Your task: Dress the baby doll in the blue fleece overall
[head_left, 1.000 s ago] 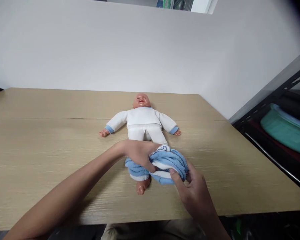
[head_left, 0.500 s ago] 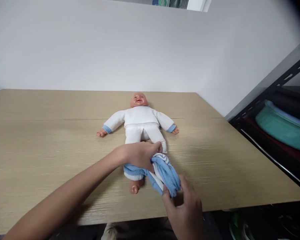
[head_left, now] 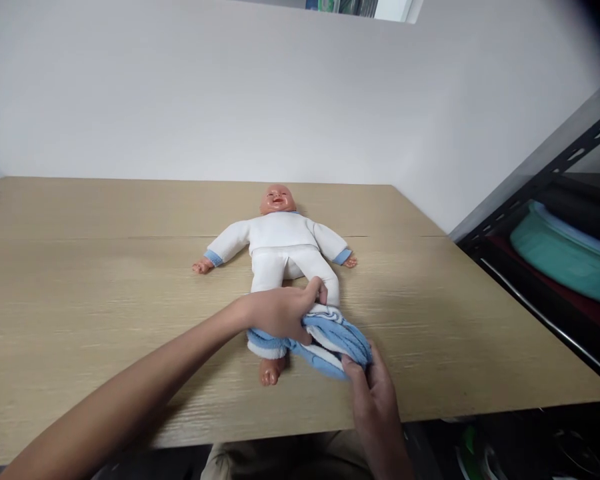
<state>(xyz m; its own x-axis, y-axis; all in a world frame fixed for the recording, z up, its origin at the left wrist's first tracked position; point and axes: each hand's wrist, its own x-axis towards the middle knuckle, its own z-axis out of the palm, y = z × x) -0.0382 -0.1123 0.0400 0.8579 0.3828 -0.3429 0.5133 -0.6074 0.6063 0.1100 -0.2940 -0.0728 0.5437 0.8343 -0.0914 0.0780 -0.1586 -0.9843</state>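
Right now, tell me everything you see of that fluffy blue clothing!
The fuzzy-looking blue and white cloth garment is bunched in folds. One white-edged part wraps the bald, white-clothed doll just above a bare foot; the rest stretches right. The left hand touches it; the right hand grips its end.

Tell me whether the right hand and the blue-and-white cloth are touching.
Touching. The head view shows the right hand pinching the outer end of the blue-and-white cloth, thumb pressed against its near side, fingers around the far edge.
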